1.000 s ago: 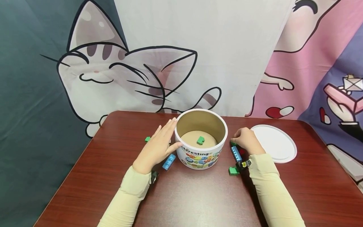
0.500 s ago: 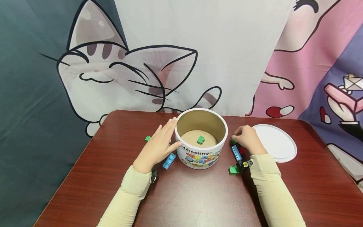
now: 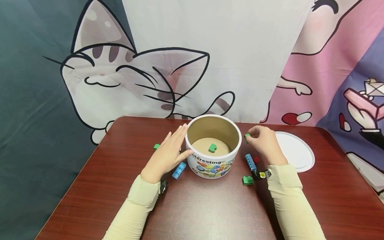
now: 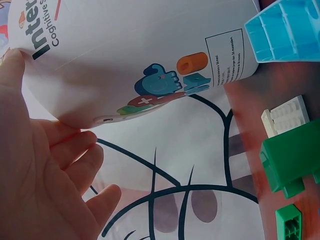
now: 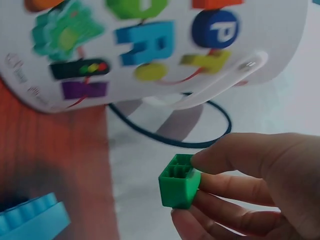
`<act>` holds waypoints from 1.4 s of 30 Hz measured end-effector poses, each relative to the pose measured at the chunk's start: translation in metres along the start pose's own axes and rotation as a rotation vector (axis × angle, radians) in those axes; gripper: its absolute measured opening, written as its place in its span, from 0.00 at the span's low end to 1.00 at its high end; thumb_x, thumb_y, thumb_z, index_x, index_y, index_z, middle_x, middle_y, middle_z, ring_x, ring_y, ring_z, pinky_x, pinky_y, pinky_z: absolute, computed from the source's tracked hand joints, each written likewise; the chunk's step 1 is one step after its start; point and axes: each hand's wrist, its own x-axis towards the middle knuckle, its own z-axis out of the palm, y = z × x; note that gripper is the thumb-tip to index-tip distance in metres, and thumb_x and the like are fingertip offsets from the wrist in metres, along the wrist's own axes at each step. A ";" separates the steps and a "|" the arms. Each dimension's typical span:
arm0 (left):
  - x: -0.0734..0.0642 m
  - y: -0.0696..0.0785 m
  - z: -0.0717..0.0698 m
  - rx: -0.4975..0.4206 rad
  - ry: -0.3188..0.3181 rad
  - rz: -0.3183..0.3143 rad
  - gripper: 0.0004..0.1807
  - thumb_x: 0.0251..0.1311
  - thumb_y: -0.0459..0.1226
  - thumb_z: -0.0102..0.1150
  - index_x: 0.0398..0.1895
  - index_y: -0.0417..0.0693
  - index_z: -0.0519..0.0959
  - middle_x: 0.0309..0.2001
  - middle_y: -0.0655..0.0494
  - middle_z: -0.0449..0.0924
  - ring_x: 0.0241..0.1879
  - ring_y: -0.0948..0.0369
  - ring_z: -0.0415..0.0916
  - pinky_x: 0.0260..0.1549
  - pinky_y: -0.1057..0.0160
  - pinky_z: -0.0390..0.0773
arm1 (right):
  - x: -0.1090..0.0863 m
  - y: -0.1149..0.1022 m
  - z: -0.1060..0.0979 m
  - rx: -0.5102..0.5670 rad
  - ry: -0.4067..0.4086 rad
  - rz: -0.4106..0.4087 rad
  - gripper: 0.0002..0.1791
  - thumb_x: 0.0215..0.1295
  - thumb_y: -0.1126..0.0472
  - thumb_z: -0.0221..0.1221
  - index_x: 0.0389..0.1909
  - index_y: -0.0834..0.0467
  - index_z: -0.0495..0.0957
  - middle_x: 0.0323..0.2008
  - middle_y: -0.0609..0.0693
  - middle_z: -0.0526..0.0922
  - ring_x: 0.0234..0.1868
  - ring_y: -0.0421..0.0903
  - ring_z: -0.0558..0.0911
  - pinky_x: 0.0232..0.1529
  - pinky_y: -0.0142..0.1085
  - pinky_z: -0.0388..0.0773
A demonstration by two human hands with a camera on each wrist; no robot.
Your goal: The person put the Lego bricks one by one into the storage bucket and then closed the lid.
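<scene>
A round white tub (image 3: 211, 168) with a printed label stands upright on the table, and a green building block (image 3: 212, 148) lies on its floor. My left hand (image 3: 168, 153) rests against the tub's left side, fingers straight. Right of the tub, my right hand (image 3: 265, 145) pinches a small green building block (image 5: 179, 181) between thumb and fingers, raised off the table. Below that hand lies a blue block (image 3: 250, 162), with another green block (image 3: 247, 180) nearer me. Beside my left hand lies a blue block (image 3: 179, 171).
A white lid (image 3: 295, 151) lies on the right of the table (image 3: 210, 213). In the left wrist view, a white block (image 4: 286, 116) and green blocks (image 4: 292, 157) lie near the left hand. Something red (image 3: 256, 160) shows by the right wrist. A cartoon curtain hangs behind.
My right hand has lifted the small green block from the table, moving up and slightly away from me. My left hand stays against the tub.
</scene>
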 end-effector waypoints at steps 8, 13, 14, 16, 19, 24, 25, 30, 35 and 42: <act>0.000 0.000 0.000 -0.005 0.007 0.005 0.46 0.71 0.55 0.57 0.81 0.45 0.50 0.80 0.50 0.50 0.79 0.52 0.47 0.76 0.44 0.48 | -0.004 -0.023 -0.010 0.029 0.166 -0.110 0.11 0.61 0.64 0.63 0.43 0.64 0.84 0.37 0.60 0.86 0.38 0.55 0.84 0.41 0.48 0.79; -0.001 0.000 0.001 -0.006 0.008 0.005 0.46 0.70 0.55 0.57 0.81 0.45 0.50 0.80 0.50 0.50 0.80 0.55 0.45 0.76 0.44 0.48 | -0.009 -0.039 -0.017 0.036 0.249 -0.172 0.10 0.62 0.64 0.64 0.42 0.63 0.85 0.38 0.59 0.85 0.36 0.53 0.84 0.39 0.43 0.78; -0.001 0.000 0.001 -0.004 0.008 0.006 0.46 0.70 0.55 0.57 0.82 0.45 0.50 0.80 0.50 0.50 0.80 0.55 0.45 0.76 0.44 0.48 | -0.010 -0.042 -0.018 0.036 0.265 -0.185 0.10 0.62 0.64 0.64 0.42 0.63 0.85 0.38 0.58 0.85 0.36 0.53 0.84 0.39 0.41 0.77; -0.001 0.000 0.001 -0.002 0.012 0.011 0.46 0.70 0.55 0.57 0.81 0.45 0.50 0.80 0.50 0.50 0.79 0.54 0.45 0.76 0.44 0.48 | -0.011 -0.048 -0.020 0.037 0.290 -0.211 0.10 0.61 0.64 0.65 0.42 0.63 0.85 0.38 0.58 0.85 0.36 0.52 0.84 0.38 0.37 0.76; -0.001 -0.001 0.001 0.004 0.017 0.019 0.46 0.71 0.55 0.57 0.81 0.44 0.50 0.80 0.49 0.51 0.79 0.53 0.47 0.75 0.43 0.49 | -0.012 -0.057 -0.020 0.048 0.303 -0.254 0.09 0.61 0.65 0.66 0.42 0.62 0.86 0.38 0.57 0.84 0.35 0.51 0.86 0.38 0.32 0.77; -0.001 -0.001 0.001 0.006 0.016 0.017 0.46 0.71 0.55 0.57 0.81 0.44 0.50 0.80 0.48 0.51 0.79 0.52 0.47 0.75 0.43 0.49 | -0.013 -0.070 -0.016 0.078 0.277 -0.306 0.10 0.62 0.67 0.65 0.44 0.63 0.85 0.39 0.58 0.82 0.36 0.52 0.87 0.40 0.42 0.85; -0.001 -0.001 0.001 0.004 0.015 0.016 0.46 0.71 0.55 0.57 0.81 0.44 0.50 0.80 0.48 0.51 0.79 0.53 0.46 0.75 0.43 0.49 | -0.013 -0.072 -0.015 0.083 0.269 -0.314 0.10 0.62 0.67 0.65 0.44 0.64 0.85 0.39 0.58 0.82 0.36 0.52 0.87 0.39 0.45 0.85; -0.001 -0.001 0.001 0.003 0.013 0.017 0.46 0.71 0.54 0.57 0.81 0.44 0.50 0.80 0.48 0.51 0.79 0.53 0.46 0.75 0.43 0.49 | -0.012 -0.083 -0.006 0.111 0.227 -0.363 0.10 0.61 0.68 0.67 0.44 0.65 0.84 0.39 0.59 0.82 0.36 0.52 0.87 0.39 0.46 0.86; 0.000 -0.001 0.001 0.009 0.012 0.019 0.46 0.71 0.55 0.56 0.82 0.44 0.49 0.80 0.48 0.50 0.79 0.53 0.46 0.75 0.43 0.49 | -0.007 -0.096 0.003 0.105 0.168 -0.397 0.10 0.60 0.68 0.67 0.42 0.67 0.84 0.38 0.60 0.83 0.36 0.53 0.86 0.39 0.46 0.86; 0.000 -0.001 0.002 0.011 0.019 0.022 0.46 0.71 0.55 0.56 0.82 0.45 0.49 0.80 0.49 0.50 0.79 0.54 0.45 0.75 0.42 0.49 | 0.004 -0.111 0.017 0.048 0.023 -0.349 0.09 0.60 0.65 0.66 0.40 0.66 0.84 0.36 0.59 0.85 0.37 0.53 0.84 0.43 0.47 0.82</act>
